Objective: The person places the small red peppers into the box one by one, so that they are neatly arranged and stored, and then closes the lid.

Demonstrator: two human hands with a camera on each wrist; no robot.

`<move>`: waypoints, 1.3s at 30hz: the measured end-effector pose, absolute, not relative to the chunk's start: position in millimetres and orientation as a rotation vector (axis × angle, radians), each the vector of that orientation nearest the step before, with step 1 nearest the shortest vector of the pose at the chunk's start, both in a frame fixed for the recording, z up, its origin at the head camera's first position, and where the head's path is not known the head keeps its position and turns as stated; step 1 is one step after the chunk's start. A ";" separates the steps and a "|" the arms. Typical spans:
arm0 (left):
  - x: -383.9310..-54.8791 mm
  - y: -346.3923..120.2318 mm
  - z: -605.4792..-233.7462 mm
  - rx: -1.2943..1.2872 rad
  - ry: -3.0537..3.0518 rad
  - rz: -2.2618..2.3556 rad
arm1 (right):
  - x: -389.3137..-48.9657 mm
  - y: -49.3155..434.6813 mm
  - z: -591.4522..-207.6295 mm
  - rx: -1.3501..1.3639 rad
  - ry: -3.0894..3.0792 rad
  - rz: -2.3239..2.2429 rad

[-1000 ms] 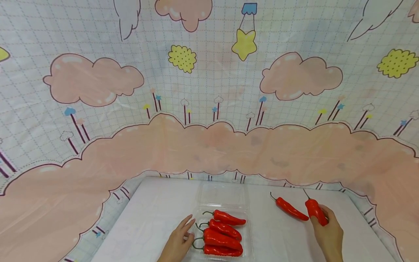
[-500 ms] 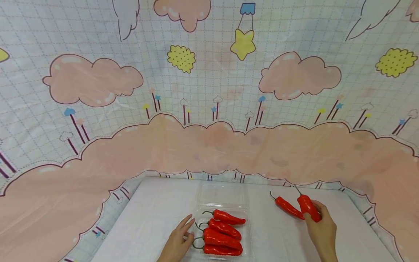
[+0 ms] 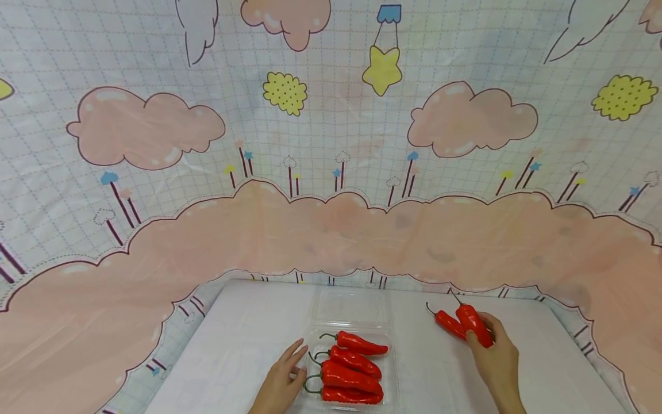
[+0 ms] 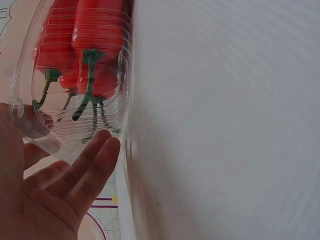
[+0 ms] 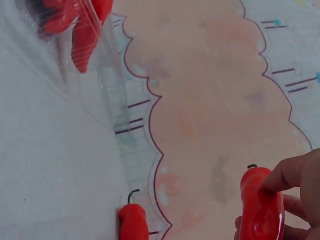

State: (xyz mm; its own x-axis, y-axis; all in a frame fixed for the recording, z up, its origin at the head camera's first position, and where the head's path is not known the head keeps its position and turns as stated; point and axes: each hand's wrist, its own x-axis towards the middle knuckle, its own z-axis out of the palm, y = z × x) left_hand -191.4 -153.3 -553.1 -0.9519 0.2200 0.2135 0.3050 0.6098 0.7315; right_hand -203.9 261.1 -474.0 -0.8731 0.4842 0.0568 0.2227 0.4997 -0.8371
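Between the thumb and fingers of my right hand (image 3: 493, 351) is a red chili pepper (image 3: 473, 325), its green stem pointing up and away. Just left of it, a second red pepper (image 3: 449, 324) lies on the table, partly covered by the held one in the head view. My left hand (image 3: 281, 376) is at the left side of a clear plastic clamshell box (image 3: 394, 368), fingers extended against its wall. Inside the box, several red peppers (image 3: 354, 376) lie in a row with stems to the left. The left wrist view shows the fingertips (image 4: 111, 145) right at the ribbed wall.
The box's clear lid (image 3: 351, 307) is folded back behind it on the white table (image 3: 227, 328). A cloth printed with clouds and stars (image 3: 331, 236) hangs behind the table's far edge.
My right hand has moved left with the held pepper, which now overlaps the pepper on the table in the head view. My left hand and the box stay where they were.
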 end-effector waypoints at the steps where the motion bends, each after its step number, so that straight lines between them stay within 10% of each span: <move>1: -191.3 -153.3 -553.0 -0.444 -2.729 -1.266 | -203.7 259.7 -473.6 -0.586 -2.463 1.313; 39: -191.0 -153.1 -554.5 -0.447 -2.719 -1.248 | -198.3 209.3 -472.0 -0.168 -2.535 1.306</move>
